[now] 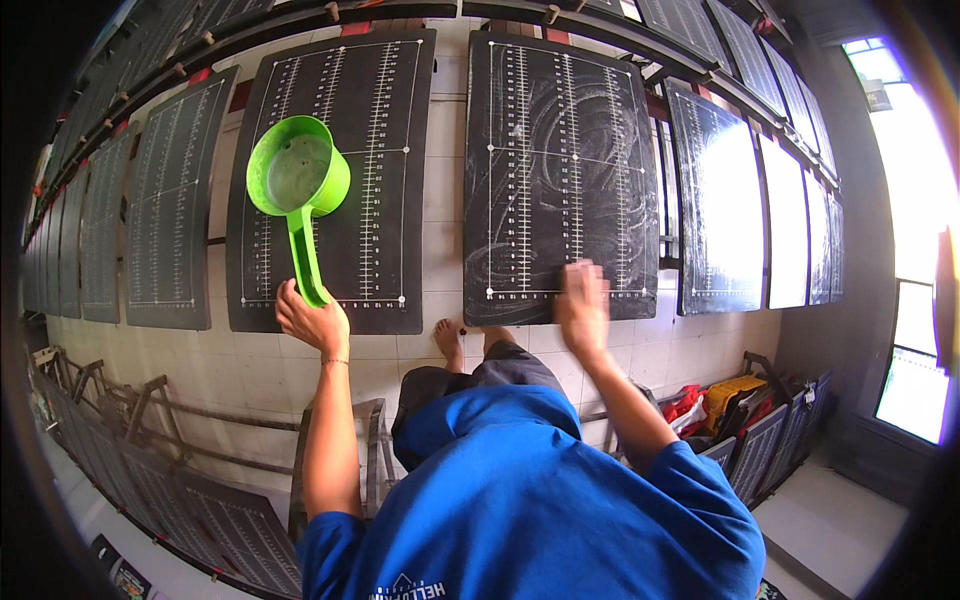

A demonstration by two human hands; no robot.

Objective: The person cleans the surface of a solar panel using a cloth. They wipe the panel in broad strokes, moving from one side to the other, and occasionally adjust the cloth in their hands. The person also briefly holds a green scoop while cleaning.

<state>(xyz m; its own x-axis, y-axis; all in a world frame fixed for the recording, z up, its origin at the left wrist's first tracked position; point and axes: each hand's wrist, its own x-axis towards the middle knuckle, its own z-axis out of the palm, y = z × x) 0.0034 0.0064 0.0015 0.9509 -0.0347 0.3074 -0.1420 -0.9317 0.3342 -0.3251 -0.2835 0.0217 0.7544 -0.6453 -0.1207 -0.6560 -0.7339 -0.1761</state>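
My left hand (312, 318) is closed round the handle of a bright green plastic water dipper (335, 185). The dipper, with some cloudy liquid in its bowl, is above a dark board (400, 220) printed with white scales and grid lines. To the right lies a similar dark board (600, 130), its surface covered in pale, swirling wet streaks. Over its near edge is my right hand (583, 305), blurred by motion. Its fingers are smeared, so I cannot make out their shape or whether anything is under them.
More dark marked boards (175, 200) stand in a row to the left, and glossy ones (715, 200) reflect light on the right. Metal frames (190, 420) stand behind me on the left. Red and yellow items (725, 400) are heaped at the right, near a bright window (910, 300).
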